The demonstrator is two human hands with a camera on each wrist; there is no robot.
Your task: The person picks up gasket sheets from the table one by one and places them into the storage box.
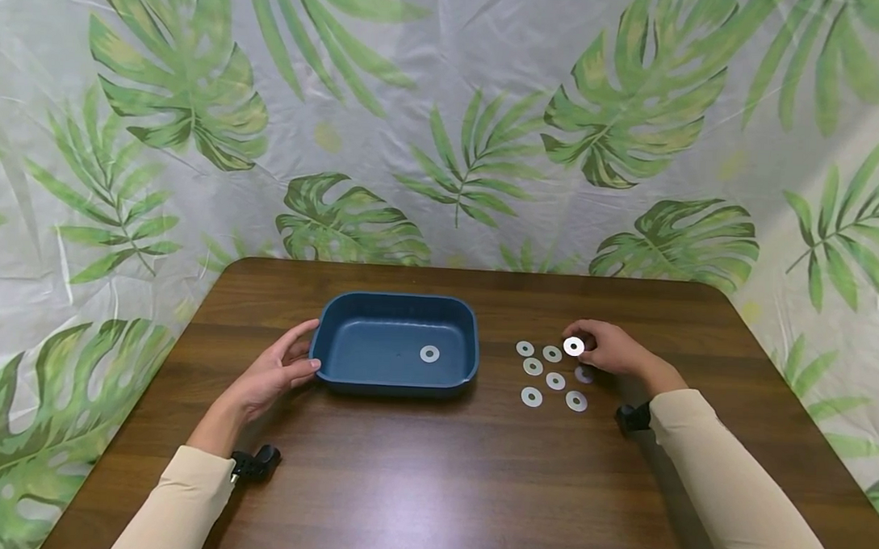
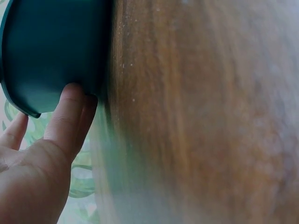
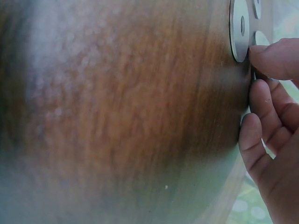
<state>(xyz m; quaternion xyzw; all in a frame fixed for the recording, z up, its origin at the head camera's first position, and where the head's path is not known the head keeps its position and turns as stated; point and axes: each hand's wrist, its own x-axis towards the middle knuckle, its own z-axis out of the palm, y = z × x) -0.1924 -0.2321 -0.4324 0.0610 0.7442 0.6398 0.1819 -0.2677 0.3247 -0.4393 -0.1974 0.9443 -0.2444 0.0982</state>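
A blue rectangular tub (image 1: 395, 384) stands on the wooden table, with one flat washer (image 1: 423, 357) lying inside on its floor, toward the right. My left hand (image 1: 279, 370) is at the tub's left end, fingers fairly straight and fingertips against the outer wall (image 2: 56, 56). Right of the tub, my right hand (image 1: 610, 347) pinches a white washer (image 1: 566, 346) between thumb and fingers, close over the table. Beside and under this hand lie several more washers (image 1: 527, 366), spread flat in a loose group. In the right wrist view, a washer (image 3: 237, 39) shows next to the thumb.
The brown wooden table (image 1: 418, 484) has rounded far corners. Behind it hangs a light curtain (image 1: 490, 74) printed with green leaves. A black wrist camera (image 1: 257, 464) sits at the left sleeve, another wrist camera (image 1: 632, 418) at the right.
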